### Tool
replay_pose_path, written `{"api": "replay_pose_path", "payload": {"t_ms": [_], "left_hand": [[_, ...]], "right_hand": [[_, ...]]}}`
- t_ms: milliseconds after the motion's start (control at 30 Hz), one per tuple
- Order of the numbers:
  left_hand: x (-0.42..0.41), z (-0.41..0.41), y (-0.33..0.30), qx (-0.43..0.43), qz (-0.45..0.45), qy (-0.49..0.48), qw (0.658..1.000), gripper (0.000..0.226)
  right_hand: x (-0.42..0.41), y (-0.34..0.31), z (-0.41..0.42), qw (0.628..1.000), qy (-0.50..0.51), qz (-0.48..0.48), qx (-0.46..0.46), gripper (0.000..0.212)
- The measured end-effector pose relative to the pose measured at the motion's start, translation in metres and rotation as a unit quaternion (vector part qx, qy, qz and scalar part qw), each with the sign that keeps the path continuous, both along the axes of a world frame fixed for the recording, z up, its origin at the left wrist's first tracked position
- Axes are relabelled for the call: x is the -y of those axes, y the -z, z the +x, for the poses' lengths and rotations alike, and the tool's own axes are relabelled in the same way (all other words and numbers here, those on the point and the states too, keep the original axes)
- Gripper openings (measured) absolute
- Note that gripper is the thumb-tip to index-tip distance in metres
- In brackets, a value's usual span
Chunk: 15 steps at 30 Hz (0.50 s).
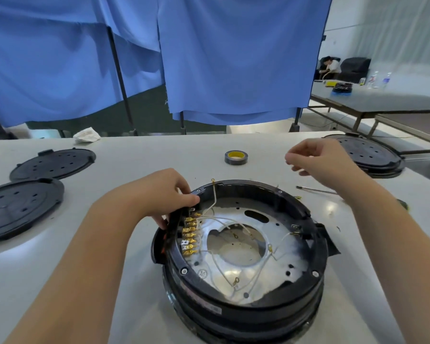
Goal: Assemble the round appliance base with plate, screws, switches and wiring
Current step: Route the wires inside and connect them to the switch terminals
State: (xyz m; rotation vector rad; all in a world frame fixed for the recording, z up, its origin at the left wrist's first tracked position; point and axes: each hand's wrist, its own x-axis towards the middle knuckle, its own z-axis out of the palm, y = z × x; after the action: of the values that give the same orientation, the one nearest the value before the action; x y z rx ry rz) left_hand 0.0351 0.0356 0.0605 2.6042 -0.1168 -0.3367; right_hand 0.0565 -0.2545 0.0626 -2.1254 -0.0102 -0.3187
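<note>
The round black appliance base lies open side up on the white table. Inside it sits a silver metal plate with a large centre hole and loose white wires ending in ring terminals. A row of brass switch terminals lines the inner left wall. My left hand grips the base's upper-left rim, thumb on top. My right hand hovers above the table behind the base, fingers pinched together; whether it holds something small is unclear.
Two black perforated cover discs lie at the left and another at the far right. A roll of tape stands behind the base. A screwdriver lies to the right. Crumpled tissue sits at the back edge.
</note>
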Motion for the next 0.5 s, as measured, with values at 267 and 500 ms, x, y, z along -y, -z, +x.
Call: {"api": "replay_pose_path", "payload": {"t_ms": [267,500], "left_hand": [[-0.014,-0.004,-0.007,-0.02,-0.017,-0.04,0.999,0.022],[-0.012,-0.002,-0.005,-0.015,-0.002,-0.046,0.999,0.022]], "right_hand": [[0.018,0.061,0.029,0.97,0.011,-0.229,-0.084,0.016],[0.011,0.074,0.031,0.952,0.05,-0.284,-0.101,0.009]]}}
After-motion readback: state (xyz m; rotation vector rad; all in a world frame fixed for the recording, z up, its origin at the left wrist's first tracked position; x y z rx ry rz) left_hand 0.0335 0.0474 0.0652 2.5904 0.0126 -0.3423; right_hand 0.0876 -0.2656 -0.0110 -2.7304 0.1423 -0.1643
